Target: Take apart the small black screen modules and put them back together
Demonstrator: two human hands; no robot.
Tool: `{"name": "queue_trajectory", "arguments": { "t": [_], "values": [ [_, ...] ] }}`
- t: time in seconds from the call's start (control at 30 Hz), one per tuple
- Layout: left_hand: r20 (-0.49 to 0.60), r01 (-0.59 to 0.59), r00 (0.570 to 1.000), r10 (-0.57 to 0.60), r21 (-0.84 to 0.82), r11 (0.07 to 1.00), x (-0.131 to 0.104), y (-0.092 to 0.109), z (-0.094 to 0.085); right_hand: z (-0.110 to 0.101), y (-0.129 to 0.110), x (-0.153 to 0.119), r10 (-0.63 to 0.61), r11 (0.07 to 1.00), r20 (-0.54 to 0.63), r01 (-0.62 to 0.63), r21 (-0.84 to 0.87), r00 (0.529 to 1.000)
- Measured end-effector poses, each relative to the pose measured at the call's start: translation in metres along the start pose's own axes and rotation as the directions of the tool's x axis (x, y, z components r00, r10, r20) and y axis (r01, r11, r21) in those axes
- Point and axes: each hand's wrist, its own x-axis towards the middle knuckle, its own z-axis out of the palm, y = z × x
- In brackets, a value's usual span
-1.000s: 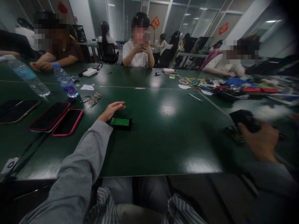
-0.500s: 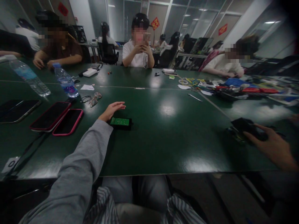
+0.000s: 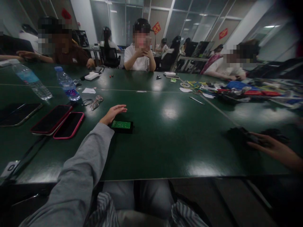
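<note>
My left hand (image 3: 114,113), in a grey sleeve, rests at the left end of a small green circuit board (image 3: 122,125) seated in a black case. Its fingers stretch to the right past the board's far edge, holding nothing. Off at the right side of the table, my right hand (image 3: 272,145) has its thumb and fingers around a dark object (image 3: 243,134). That object is blurred and in shadow, so its kind is unclear. Another dark item (image 3: 276,135) lies just behind the hand.
Phones (image 3: 69,125) and two plastic water bottles (image 3: 67,85) stand to the left, near glasses (image 3: 96,102). A metal tool (image 3: 197,100) lies ahead. Cables and bags (image 3: 243,90) pile up at the back right. Several people sit around the table (image 3: 170,151).
The black object at my right hand has tipped lower and flatter, and the green on it no longer shows. My left hand stays in place. A person at the back left has spread their arms.
</note>
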Motion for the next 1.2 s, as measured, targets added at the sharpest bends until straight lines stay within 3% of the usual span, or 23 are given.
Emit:
{"name": "queue_trajectory", "arguments": {
  "t": [0.07,0.13,0.23,0.3,0.43,0.53,0.6,0.67,0.73,0.8,0.97,1.03,1.13,1.2],
  "values": [
    [0.001,0.000,1.000,0.000,0.000,1.000,0.000,0.000,0.000,0.007,0.005,0.007,0.055,0.998,0.130,-0.055,-0.003,0.990],
    [0.006,-0.006,1.000,0.006,0.004,1.000,0.000,0.000,0.000,0.021,-0.005,0.008,0.058,0.997,0.077,-0.054,-0.047,0.995],
    [0.020,-0.012,1.000,0.011,0.044,0.999,0.000,0.000,0.000,0.052,-0.058,0.005,-0.069,0.996,0.007,0.069,-0.061,0.998],
    [0.024,-0.015,1.000,0.013,0.078,0.997,0.001,0.000,0.000,0.077,-0.115,0.002,-0.200,0.980,0.037,0.200,-0.004,0.979],
    [0.027,-0.027,0.999,0.024,0.105,0.994,0.003,-0.001,0.002,0.132,-0.257,-0.010,-0.435,0.887,0.035,0.422,0.185,0.900],
    [-0.004,-0.028,1.000,0.029,0.122,0.992,0.005,-0.001,0.003,0.172,-0.362,-0.027,-0.582,0.790,0.094,0.534,0.302,0.808],
    [-0.059,-0.031,0.997,0.040,0.136,0.990,0.006,-0.001,0.004,0.192,-0.418,-0.040,-0.670,0.718,0.118,0.599,0.353,0.733],
    [-0.119,-0.026,0.992,0.042,0.128,0.991,0.006,-0.002,0.004,0.206,-0.457,-0.051,-0.726,0.658,0.096,0.648,0.383,0.681],
    [-0.135,-0.023,0.990,0.036,0.100,0.995,0.006,-0.004,0.004,0.213,-0.477,-0.058,-0.759,0.613,0.064,0.679,0.403,0.648],
    [-0.117,-0.031,0.992,0.044,0.107,0.994,0.005,-0.005,0.003,0.215,-0.483,-0.061,-0.772,0.585,0.036,0.686,0.433,0.635],
    [-0.099,-0.054,0.992,0.077,0.211,0.976,0.004,-0.005,0.000,0.212,-0.475,-0.057,-0.688,0.597,-0.018,0.579,0.555,0.726],
    [-0.093,-0.051,0.993,0.074,0.223,0.973,0.004,-0.004,0.000,0.211,-0.475,-0.057,-0.675,0.588,-0.027,0.560,0.584,0.737],
    [-0.097,-0.092,0.988,0.123,0.274,0.957,0.004,-0.005,0.001,0.208,-0.477,-0.058,-0.720,0.553,-0.027,0.597,0.582,0.694],
    [-0.187,-0.115,0.965,0.185,0.334,0.935,0.005,-0.007,0.001,0.205,-0.478,-0.060,-0.761,0.533,-0.008,0.632,0.562,0.649]
  ]
}}
